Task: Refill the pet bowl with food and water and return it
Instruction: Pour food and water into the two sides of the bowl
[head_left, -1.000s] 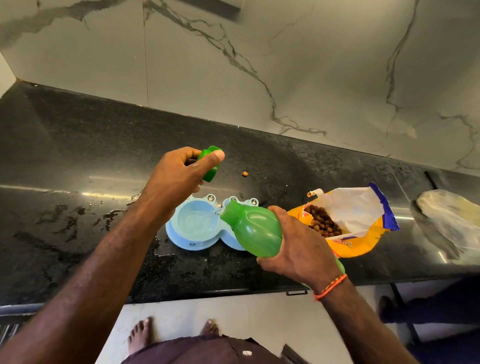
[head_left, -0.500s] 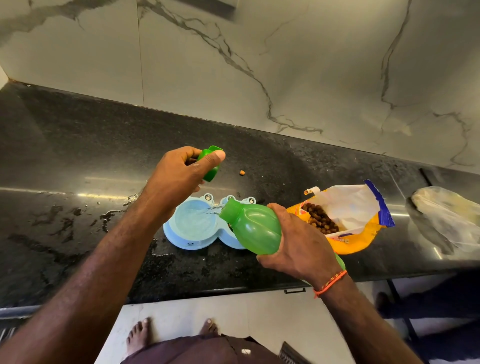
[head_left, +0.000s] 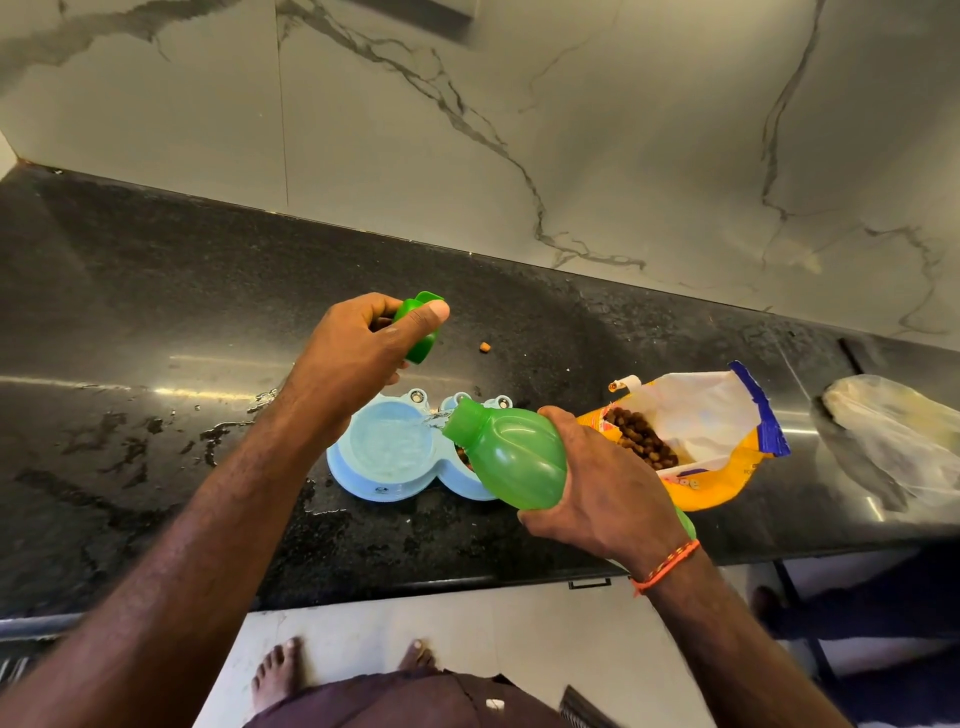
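A light blue double pet bowl (head_left: 358, 483) sits on the black counter (head_left: 156, 312). My right hand (head_left: 597, 483) grips a green water bottle (head_left: 511, 457), tilted with its mouth over the left compartment. Water streams from it into that compartment, which holds water. Brown kibble shows in the right compartment, mostly hidden behind the bottle. My left hand (head_left: 363, 348) holds the green bottle cap (head_left: 421, 327) above and behind the bowl. An open yellow and white kibble bag (head_left: 711, 441) lies to the right of the bowl.
Water is spilled on the counter left of the bowl (head_left: 140, 441). One loose kibble (head_left: 484, 347) lies behind the bowl. A clear plastic bag (head_left: 893, 436) lies at the far right. A marble wall (head_left: 571, 130) backs the counter. My bare feet (head_left: 280, 670) stand on the pale floor.
The bottle has tipped a little further and water now visibly streams into the left compartment. My left hand with the cap has stayed in place.
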